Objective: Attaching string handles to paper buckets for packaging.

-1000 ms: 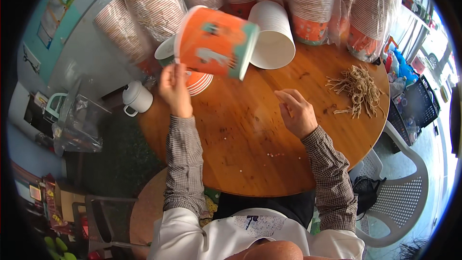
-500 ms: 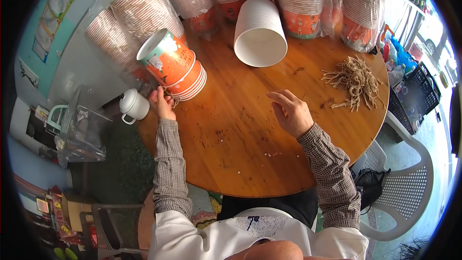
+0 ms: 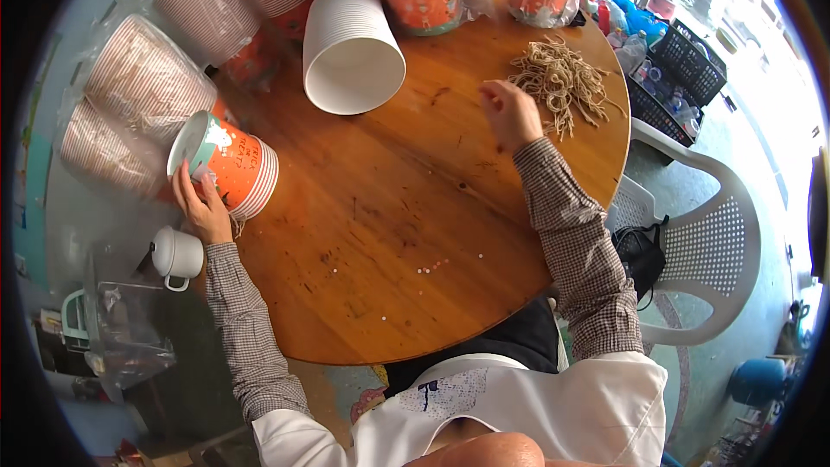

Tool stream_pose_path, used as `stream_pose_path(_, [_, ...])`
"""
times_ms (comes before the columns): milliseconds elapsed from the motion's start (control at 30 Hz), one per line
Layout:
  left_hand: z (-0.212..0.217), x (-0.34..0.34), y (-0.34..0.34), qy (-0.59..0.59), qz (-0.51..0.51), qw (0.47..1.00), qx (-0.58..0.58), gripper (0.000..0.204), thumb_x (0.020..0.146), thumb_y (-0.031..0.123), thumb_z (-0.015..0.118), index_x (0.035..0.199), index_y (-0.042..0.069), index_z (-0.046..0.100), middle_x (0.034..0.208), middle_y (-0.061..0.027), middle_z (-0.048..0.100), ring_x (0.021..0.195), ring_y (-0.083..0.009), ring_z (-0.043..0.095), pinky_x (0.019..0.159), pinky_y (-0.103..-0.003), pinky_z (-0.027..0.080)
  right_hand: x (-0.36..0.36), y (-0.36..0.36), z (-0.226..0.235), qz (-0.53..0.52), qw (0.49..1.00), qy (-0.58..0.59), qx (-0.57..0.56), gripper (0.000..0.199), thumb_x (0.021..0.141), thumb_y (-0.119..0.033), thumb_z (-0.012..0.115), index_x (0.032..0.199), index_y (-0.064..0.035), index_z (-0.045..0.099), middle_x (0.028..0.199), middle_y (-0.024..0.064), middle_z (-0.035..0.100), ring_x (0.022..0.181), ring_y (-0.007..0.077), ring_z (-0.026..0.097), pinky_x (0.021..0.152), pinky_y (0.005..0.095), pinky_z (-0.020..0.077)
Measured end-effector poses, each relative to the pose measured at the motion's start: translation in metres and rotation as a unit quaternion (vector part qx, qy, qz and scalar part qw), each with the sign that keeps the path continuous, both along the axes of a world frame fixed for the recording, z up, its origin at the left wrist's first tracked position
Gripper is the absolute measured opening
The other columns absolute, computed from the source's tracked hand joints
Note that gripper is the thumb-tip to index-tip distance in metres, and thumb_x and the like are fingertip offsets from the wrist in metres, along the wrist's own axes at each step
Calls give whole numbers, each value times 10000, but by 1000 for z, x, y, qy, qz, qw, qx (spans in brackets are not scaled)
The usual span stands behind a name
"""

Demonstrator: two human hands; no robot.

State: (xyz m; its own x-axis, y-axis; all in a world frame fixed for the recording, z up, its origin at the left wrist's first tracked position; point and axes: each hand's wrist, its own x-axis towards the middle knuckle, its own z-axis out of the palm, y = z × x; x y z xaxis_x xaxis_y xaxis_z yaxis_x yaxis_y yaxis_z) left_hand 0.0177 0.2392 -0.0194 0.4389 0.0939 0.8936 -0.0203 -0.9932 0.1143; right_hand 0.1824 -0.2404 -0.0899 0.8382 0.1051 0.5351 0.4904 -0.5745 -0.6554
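Observation:
My left hand [image 3: 201,204] grips the rim of an orange paper bucket stack [image 3: 232,166] lying on its side at the left edge of the round wooden table [image 3: 398,233]. My right hand [image 3: 510,112] hovers over the table, fingers loosely curled and holding nothing, just left of a pile of tan string handles [image 3: 564,82]. A stack of white paper buckets [image 3: 350,52] lies on its side at the far middle of the table.
Bagged stacks of striped and orange paper buckets [image 3: 138,95] line the far and left edges. A white mug [image 3: 176,254] sits off the table's left edge. A white plastic chair [image 3: 709,259] stands to the right, and a black crate [image 3: 674,73] lies beyond it.
My left hand has lowered the orange bucket from above the table onto the nested stack at the left edge. My right hand has moved toward the string pile.

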Motion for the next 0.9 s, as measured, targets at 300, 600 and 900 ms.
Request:
stream_pose_path(300, [-49, 14, -88, 11, -125, 992, -34, 359, 899, 83, 584, 1233, -40, 544, 1269, -202, 547, 1221, -357, 495, 1043, -434, 389, 33, -36, -5, -61, 986, 44, -152, 181, 876, -257, 596, 965, -113, 661, 971, 84, 604, 959, 288, 598, 807, 402, 483])
stream_pose_path(600, [-59, 25, -194, 195, -296, 927, -124, 159, 887, 57, 603, 1016, -1, 675, 1126, -119, 649, 1142, -286, 589, 930, -366, 519, 74, -28, -13, -100, 961, -24, -256, 133, 827, -235, 600, 879, -141, 678, 961, 61, 594, 975, 264, 573, 784, 408, 485])
stream_pose_path(900, [-66, 28, -237, 230, -333, 904, -139, 137, 857, 51, 636, 981, 0, 666, 1049, -120, 659, 1052, -300, 626, 865, -367, 538, 91, -25, -25, -56, 940, -78, -327, 182, 774, -260, 656, 855, -99, 672, 937, 58, 607, 920, 279, 574, 769, 400, 491])
